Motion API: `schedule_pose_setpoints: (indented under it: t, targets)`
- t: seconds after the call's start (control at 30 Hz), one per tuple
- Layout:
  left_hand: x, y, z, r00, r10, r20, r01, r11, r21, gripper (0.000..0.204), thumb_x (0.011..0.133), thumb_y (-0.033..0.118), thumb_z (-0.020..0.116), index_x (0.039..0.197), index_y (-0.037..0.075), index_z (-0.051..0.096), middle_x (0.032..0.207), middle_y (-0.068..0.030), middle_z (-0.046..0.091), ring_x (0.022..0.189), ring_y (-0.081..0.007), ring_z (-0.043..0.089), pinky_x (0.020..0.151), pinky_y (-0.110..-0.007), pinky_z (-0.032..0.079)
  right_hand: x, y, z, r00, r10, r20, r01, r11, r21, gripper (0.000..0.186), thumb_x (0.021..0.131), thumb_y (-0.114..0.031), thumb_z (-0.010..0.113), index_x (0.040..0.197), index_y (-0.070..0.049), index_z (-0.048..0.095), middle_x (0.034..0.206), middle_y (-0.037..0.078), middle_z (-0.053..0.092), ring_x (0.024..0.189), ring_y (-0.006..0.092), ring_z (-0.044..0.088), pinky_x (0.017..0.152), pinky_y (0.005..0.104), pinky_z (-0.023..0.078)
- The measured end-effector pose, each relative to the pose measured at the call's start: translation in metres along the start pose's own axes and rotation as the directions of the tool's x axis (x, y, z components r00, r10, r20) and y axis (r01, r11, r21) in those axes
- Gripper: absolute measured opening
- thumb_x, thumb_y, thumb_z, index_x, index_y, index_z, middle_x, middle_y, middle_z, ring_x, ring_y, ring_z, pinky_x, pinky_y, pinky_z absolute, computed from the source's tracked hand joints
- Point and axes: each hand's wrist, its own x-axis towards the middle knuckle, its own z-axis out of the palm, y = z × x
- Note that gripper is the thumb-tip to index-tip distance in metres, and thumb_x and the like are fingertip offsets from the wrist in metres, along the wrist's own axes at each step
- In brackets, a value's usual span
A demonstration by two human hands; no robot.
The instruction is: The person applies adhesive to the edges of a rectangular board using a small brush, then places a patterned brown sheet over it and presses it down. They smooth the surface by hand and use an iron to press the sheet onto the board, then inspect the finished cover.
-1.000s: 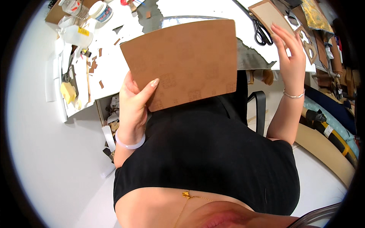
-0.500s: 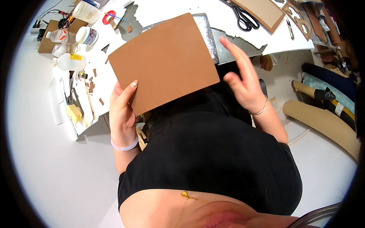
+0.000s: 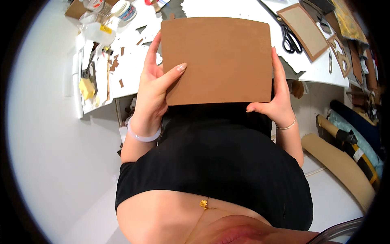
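Observation:
I hold a brown rectangular panel [image 3: 215,57] level in front of my body, with its far edge over the white worktable [image 3: 315,72]. My left hand [image 3: 156,85] grips its left side, thumb on the top face and fingers at the edge and behind. My right hand [image 3: 276,99] is at the right edge, long fingers along the side and thumb at the lower edge. The panel's underside is hidden. Past it on the table lie large black scissors [image 3: 290,40], a framed brown-and-beige panel [image 3: 304,30] and a cut template [image 3: 341,57].
Bottles [image 3: 97,32], a white tub [image 3: 124,10], brown scraps [image 3: 115,61], a yellow sponge [image 3: 86,87] and small tools crowd the table's left. Rolls of material [image 3: 341,158] lean at the lower right. A wall [image 3: 44,122] is on my left.
My right hand, raised and off the panel earlier, has come down onto its right edge. The panel has turned from tilted to nearly straight, and its printed marks no longer show.

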Motion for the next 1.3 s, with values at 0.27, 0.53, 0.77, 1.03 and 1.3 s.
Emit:
schedule_pose_setpoints:
  t: [0.27, 0.53, 0.77, 1.03, 1.3]
  targets:
    - [0.0, 0.002, 0.001, 1.0, -0.001, 0.016, 0.001, 1.0, 0.003, 0.092, 0.094, -0.009, 0.068, 0.168, 0.01, 0.016, 0.129, -0.0225, 0.069, 0.118, -0.0246, 0.07, 0.102, -0.038, 0.057, -0.003, -0.005, -0.001, 0.999, 0.046, 0.007, -0.045, 0.998, -0.044, 0.151, 0.054, -0.056, 0.101, 0.167, 0.0, 0.019, 0.171, 0.02, 0.028, 0.157, 0.0366, 0.031, 0.126, 0.0499, 0.028]
    - [0.0, 0.003, 0.004, 0.999, 0.007, 0.032, -0.007, 1.0, 0.01, 0.092, 0.094, -0.009, 0.068, 0.169, 0.01, 0.018, 0.13, -0.0219, 0.069, 0.117, -0.0229, 0.07, 0.101, -0.037, 0.057, -0.004, -0.007, -0.005, 0.996, 0.088, -0.007, -0.088, 0.996, -0.032, 0.148, 0.056, -0.049, 0.103, 0.167, 0.0, 0.019, 0.17, 0.02, 0.03, 0.156, 0.0348, 0.033, 0.126, 0.0491, 0.029]
    - [0.0, 0.004, 0.005, 0.999, -0.01, 0.044, 0.008, 0.998, 0.061, 0.093, 0.094, -0.008, 0.069, 0.169, 0.01, 0.017, 0.125, -0.0211, 0.071, 0.116, -0.0215, 0.07, 0.097, -0.035, 0.057, -0.007, -0.002, -0.007, 0.999, 0.048, 0.011, -0.048, 0.999, -0.026, 0.145, 0.061, -0.044, 0.103, 0.168, -0.001, 0.014, 0.169, 0.018, 0.032, 0.154, 0.0317, 0.038, 0.123, 0.0461, 0.035]
    - [0.0, 0.013, -0.007, 0.955, -0.038, 0.295, 0.022, 0.998, 0.059, 0.123, 0.08, -0.002, 0.087, 0.171, 0.015, 0.007, 0.141, -0.019, 0.062, 0.126, -0.0216, 0.063, 0.105, -0.037, 0.051, -0.011, -0.001, -0.007, 0.992, 0.118, -0.05, -0.11, 0.985, 0.134, 0.143, 0.058, -0.05, 0.102, 0.166, 0.002, 0.023, 0.167, 0.02, 0.035, 0.153, 0.0319, 0.038, 0.124, 0.0465, 0.034]
    - [0.002, 0.018, -0.037, 0.759, -0.052, 0.649, -0.218, 0.919, 0.329, 0.166, 0.054, 0.027, 0.107, 0.17, 0.015, -0.012, 0.176, -0.019, 0.01, 0.16, -0.0321, 0.024, 0.119, -0.046, 0.039, -0.015, -0.013, -0.01, 0.967, 0.254, -0.009, -0.237, 0.915, 0.327, 0.145, 0.055, -0.056, 0.102, 0.164, 0.003, 0.026, 0.165, 0.02, 0.038, 0.154, 0.0321, 0.038, 0.125, 0.0465, 0.033]
